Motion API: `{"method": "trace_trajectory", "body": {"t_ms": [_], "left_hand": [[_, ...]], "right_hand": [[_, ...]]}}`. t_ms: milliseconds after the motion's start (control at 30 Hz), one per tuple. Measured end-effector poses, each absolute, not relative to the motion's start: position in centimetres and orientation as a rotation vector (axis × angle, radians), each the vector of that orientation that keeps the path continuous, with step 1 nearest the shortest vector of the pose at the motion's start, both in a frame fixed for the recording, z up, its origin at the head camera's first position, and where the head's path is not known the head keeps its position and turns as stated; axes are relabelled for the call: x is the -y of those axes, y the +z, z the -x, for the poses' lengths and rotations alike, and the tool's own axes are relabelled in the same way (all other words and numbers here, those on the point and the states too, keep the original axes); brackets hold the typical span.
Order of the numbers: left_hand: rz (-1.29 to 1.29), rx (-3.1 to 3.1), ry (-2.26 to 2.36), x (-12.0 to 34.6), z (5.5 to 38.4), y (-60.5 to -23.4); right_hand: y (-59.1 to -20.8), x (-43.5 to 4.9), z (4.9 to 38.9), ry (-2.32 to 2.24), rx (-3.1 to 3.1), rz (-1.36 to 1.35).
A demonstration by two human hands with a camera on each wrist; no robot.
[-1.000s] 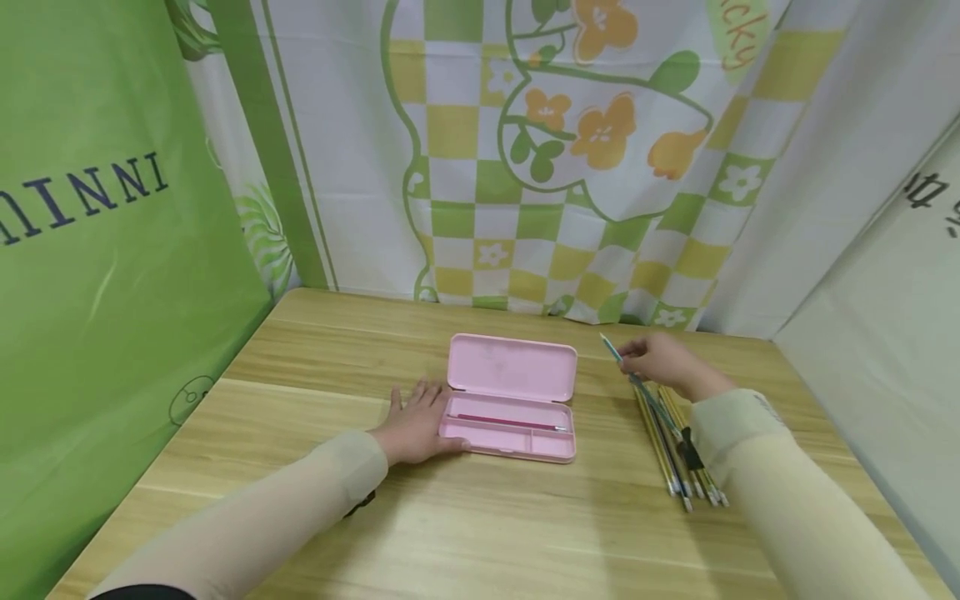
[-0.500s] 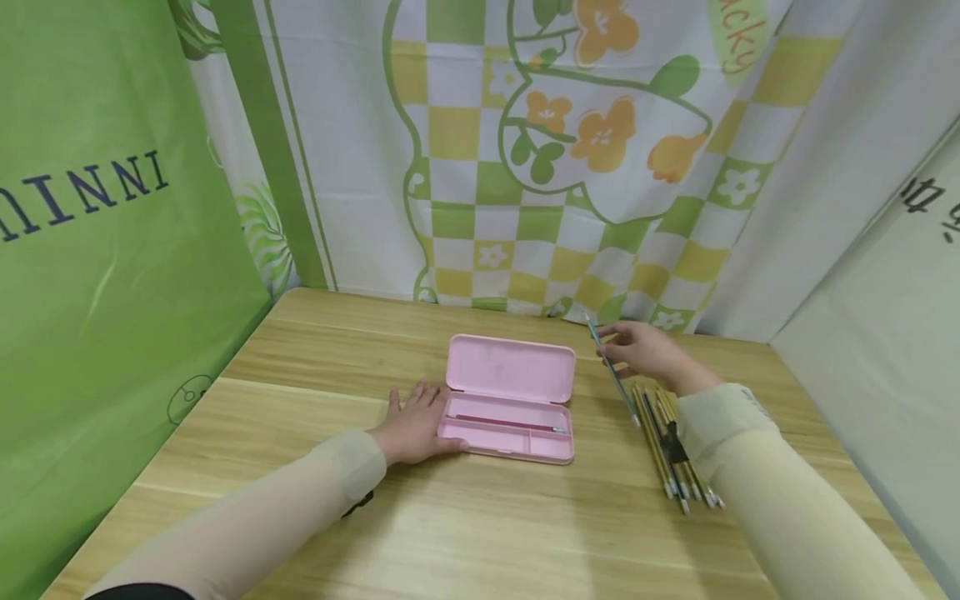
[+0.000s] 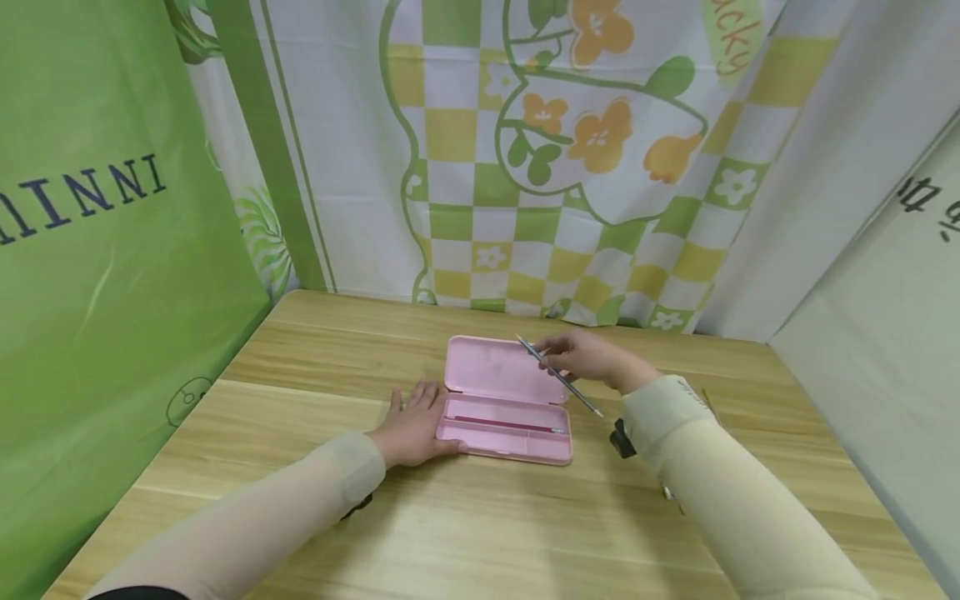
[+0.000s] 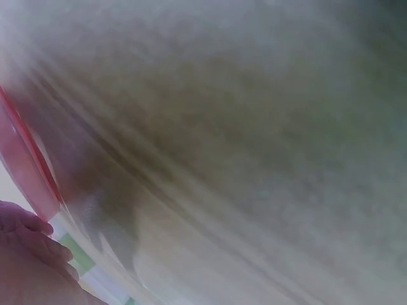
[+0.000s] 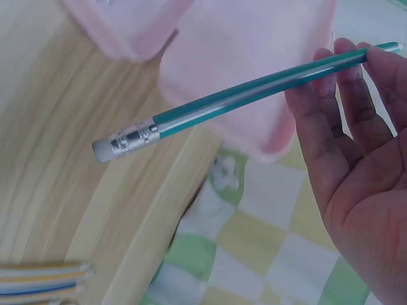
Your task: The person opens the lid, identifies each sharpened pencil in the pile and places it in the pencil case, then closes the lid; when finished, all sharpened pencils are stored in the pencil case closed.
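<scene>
Take the pink pencil case [image 3: 483,438] as your landmark. The teal pencil [image 5: 222,101] is above the right part of the case's raised lid [image 3: 480,367], tilted, with its sharpened end up and its eraser [image 5: 102,151] lower, out past the lid's right edge. Your right hand [image 3: 588,358] pinches it between thumb and fingertips, toward the sharpened end, so the metal ferrule [image 5: 135,138] and a good length of barrel stick out free. Your left hand [image 3: 411,427] lies at the case's left end, fingers extended, thumb at the near left corner, gripping nothing. Inside the case, a magenta pencil [image 3: 506,423] lies lengthwise by the long divider. The other pencils [image 5: 44,288] lie on the table [image 3: 337,333] to the case's right; your right forearm [image 3: 735,483] hides most of them in the head view, so you can't fairly count them.

Expect the teal pencil to be light and stiff, its glossy barrel a little slippery under your fingertips. Held so near one end, it may let the eraser end swing; mid-barrel should balance better. The sharpened point is probably the fragile part, so keep pressure off it.
</scene>
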State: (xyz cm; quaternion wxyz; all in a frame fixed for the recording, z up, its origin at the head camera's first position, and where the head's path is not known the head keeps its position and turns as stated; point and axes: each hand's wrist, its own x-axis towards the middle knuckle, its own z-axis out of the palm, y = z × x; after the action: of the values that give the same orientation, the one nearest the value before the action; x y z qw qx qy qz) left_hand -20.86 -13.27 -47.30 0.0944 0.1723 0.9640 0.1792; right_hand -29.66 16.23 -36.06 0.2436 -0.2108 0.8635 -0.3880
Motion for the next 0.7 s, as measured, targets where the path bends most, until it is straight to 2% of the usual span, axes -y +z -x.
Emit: {"method": "trace_trajectory", "body": {"t_ms": [400,700], "left_hand": [[-0.493,-2.849,0.503,13.1,20.7,-46.4],[-0.471,-2.855,0.487,13.1,20.7,-46.2]], "right_hand": [[-37.9,-11.7,30.0,-0.988,-2.272,0.614],[-39.6,-10.2,30.3,-0.876,-2.285,0.659]]}}
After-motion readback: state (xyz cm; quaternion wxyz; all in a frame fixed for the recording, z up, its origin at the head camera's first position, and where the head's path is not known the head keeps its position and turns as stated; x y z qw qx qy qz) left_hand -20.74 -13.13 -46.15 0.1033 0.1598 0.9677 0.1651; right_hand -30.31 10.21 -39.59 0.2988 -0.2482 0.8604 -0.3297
